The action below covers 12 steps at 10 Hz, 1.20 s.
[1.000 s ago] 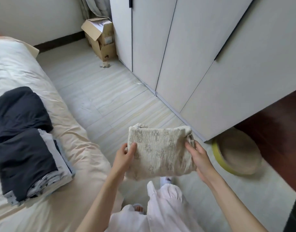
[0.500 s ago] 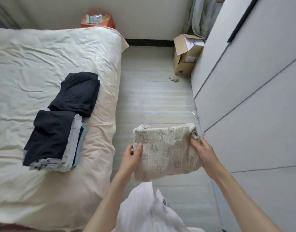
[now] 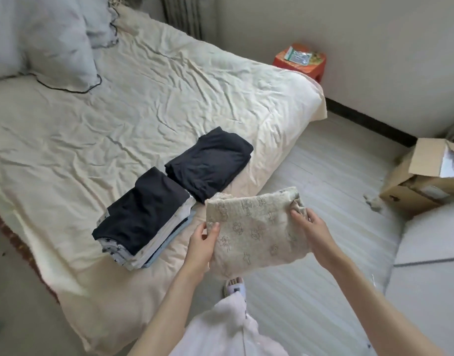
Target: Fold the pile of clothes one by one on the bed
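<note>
lower centre of the frame: the left hand (image 3: 200, 246) and right hand (image 3: 313, 231) each grip a side of a folded beige patterned cloth garment (image 3: 256, 231), held above the floor beside the cream-sheeted bed (image 3: 143, 98). likely next: laying it on the stack of folded dark and light clothes (image 3: 143, 219) to its left.

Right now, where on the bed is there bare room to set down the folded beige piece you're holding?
Bare sheet lies between the pillows and the two piles, and left of the mixed stack. The near strip by the bed edge, beside that stack, looks narrow. The dark pile sits close to the stack. Both hands, left hand and right hand, hold the beige piece over the floor.
</note>
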Each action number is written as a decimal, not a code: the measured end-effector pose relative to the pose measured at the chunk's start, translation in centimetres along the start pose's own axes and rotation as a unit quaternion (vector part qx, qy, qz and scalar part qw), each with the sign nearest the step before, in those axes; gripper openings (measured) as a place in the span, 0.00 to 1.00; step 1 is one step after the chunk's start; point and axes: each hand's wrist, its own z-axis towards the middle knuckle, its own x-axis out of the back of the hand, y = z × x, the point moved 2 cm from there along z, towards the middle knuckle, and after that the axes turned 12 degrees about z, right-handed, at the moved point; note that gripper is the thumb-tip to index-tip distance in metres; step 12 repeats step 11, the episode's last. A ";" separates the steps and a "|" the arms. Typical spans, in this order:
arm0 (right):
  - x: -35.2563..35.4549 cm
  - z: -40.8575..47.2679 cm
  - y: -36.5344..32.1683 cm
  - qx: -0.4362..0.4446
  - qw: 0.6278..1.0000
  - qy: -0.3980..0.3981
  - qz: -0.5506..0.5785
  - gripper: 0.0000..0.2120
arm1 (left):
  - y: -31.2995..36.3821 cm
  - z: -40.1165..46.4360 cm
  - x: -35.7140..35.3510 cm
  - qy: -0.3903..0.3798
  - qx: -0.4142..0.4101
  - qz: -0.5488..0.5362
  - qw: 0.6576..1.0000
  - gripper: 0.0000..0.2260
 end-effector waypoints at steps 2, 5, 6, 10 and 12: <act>-4.5 10.8 -5.4 0.005 0.995 -0.070 -0.066 0.06 | 4.6 5.7 0.3 0.102 0.028 -0.062 0.992 0.03; -12.6 27.0 -9.3 -0.014 0.957 -0.195 -0.216 0.01 | 7.5 17.1 -0.8 0.257 0.127 -0.041 0.957 0.11; -15.3 31.0 -11.1 -0.010 0.943 -0.223 -0.246 0.02 | 9.4 20.6 -0.5 0.286 0.148 -0.048 0.945 0.17; -20.3 36.6 -9.3 -0.066 0.842 -0.376 -0.380 0.32 | 9.5 26.1 -0.2 0.283 0.179 0.247 0.909 0.29; -21.0 36.1 -9.2 -0.028 0.805 -0.399 -0.438 0.32 | 9.6 27.0 -1.9 0.156 0.117 0.484 0.853 0.32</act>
